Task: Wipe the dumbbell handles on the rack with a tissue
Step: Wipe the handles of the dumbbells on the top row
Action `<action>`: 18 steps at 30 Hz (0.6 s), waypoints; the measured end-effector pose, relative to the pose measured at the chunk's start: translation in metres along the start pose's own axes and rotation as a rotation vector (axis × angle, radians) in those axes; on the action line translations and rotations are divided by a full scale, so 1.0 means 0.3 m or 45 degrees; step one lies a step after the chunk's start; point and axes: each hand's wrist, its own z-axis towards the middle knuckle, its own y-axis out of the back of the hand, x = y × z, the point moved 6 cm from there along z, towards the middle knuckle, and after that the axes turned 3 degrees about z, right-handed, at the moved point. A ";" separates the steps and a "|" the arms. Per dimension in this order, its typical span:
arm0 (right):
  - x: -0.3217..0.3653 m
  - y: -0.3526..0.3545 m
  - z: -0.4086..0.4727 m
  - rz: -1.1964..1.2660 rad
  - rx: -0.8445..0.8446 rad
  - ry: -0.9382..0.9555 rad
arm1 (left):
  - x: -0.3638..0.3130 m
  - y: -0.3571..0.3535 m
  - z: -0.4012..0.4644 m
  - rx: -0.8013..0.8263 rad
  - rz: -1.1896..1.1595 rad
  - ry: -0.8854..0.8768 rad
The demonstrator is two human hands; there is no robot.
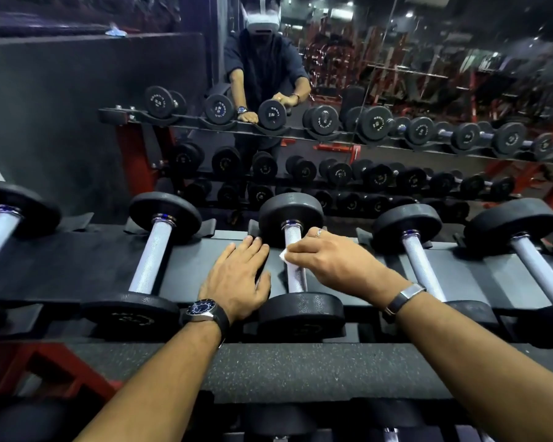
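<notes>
**Mid-wipe on the middle handle of the top row**

The right hand (323, 260) has its fingers curled around a white tissue (283, 256), holding it against the middle dumbbell handle (294, 260) on the rack (186, 263). The left hand (237, 275) lies flat and open on the rack's dark tray just beside that dumbbell, gripping nothing.

As a judgement, the task is under way rather than near its end: one handle is being wiped now, and nothing shows which of the others are already clean. The handles to either side look alike, so the progress cannot be read from their shine.

Counted on the top row: five dumbbells with handles showing, two to the left of the one in hand and two to the right. One tissue is in view. The tops of further dumbbells show on a lower tier, too cut off to count. A mirror (428, 74) behind repeats the rack.
</notes>
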 end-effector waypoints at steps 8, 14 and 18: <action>-0.014 -0.003 -0.020 0.066 -0.031 -0.050 | -0.001 0.007 -0.001 -0.008 -0.023 0.001; 0.015 0.009 -0.015 0.090 0.024 -0.048 | 0.000 0.007 -0.001 -0.004 -0.013 0.002; 0.017 0.043 -0.001 0.110 0.025 -0.072 | -0.004 0.010 0.000 -0.011 -0.006 -0.004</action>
